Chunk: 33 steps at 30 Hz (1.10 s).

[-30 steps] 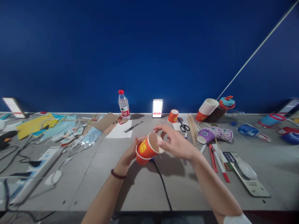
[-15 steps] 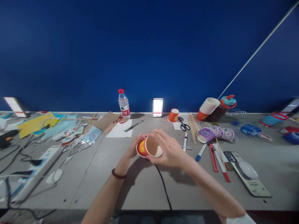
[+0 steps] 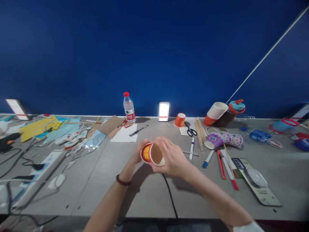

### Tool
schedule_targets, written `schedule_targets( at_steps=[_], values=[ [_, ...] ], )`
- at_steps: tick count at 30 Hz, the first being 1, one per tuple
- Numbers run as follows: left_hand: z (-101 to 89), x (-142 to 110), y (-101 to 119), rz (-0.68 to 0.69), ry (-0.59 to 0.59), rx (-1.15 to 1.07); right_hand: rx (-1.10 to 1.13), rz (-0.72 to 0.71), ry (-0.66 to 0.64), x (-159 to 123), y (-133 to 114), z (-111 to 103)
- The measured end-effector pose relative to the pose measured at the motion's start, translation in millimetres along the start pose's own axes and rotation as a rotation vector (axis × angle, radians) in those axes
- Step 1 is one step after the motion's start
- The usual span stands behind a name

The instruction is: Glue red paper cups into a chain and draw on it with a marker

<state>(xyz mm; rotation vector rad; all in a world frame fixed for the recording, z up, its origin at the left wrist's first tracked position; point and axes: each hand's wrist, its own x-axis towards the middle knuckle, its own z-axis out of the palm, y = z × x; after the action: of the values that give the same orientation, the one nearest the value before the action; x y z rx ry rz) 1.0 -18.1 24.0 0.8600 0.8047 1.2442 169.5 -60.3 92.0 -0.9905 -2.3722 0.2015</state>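
Observation:
Over the middle of the table, a red paper cup [image 3: 147, 154] with yellow print is tilted, its brown inside facing right and toward me. A second pale rim shows at its left end, apparently that of another cup fitted around it. My left hand [image 3: 137, 154], with a dark bead bracelet at the wrist, is closed around the left end; its fingers are partly hidden. My right hand [image 3: 172, 157] grips the right rim, fingers over the top and thumb below. Beyond the hands stands a similar red paper cup [image 3: 180, 120].
Behind are a water bottle [image 3: 129, 109], a pen [image 3: 139, 130] on white paper and a lit phone [image 3: 164, 111]. Scissors [image 3: 191, 130], wooden sticks [image 3: 200, 133], stacked cups [image 3: 215, 113], purple cups [image 3: 214, 140] and markers lie right. A power strip [image 3: 40, 178] with cables lies left.
My right hand and the cup's open end have shifted slightly left, and the two rims look closer together. My left hand stays nearly in place. The view has shifted a little.

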Motion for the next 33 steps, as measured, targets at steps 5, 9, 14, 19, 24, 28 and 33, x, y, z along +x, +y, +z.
schedule_targets(
  at_steps=[5, 9, 14, 19, 24, 28, 33],
  values=[
    [-4.6, 1, -4, -0.028, -0.035, -0.002, 0.013, -0.009, 0.003, 1, -3, -1],
    [-7.3, 2, -8, -0.045, 0.011, 0.007, 0.019, -0.003, 0.006, 0, -4, 0],
    [-8.6, 1, -8, -0.032, 0.028, 0.011, 0.017, 0.014, 0.008, -1, -5, 3],
    [-7.8, 2, -9, -0.013, -0.005, 0.017, 0.007, 0.022, -0.007, 0, -5, 3],
    [-2.6, 8, -9, -0.011, -0.014, 0.017, 0.086, 0.125, -0.020, 4, -1, -1],
    [1.6, 7, -5, 0.199, 0.058, 0.087, 0.286, 0.339, 0.037, 9, 24, -5],
    [6.7, -5, 0, 0.552, 0.039, 0.528, 0.721, 0.571, 0.026, 16, 68, -6]
  ],
)
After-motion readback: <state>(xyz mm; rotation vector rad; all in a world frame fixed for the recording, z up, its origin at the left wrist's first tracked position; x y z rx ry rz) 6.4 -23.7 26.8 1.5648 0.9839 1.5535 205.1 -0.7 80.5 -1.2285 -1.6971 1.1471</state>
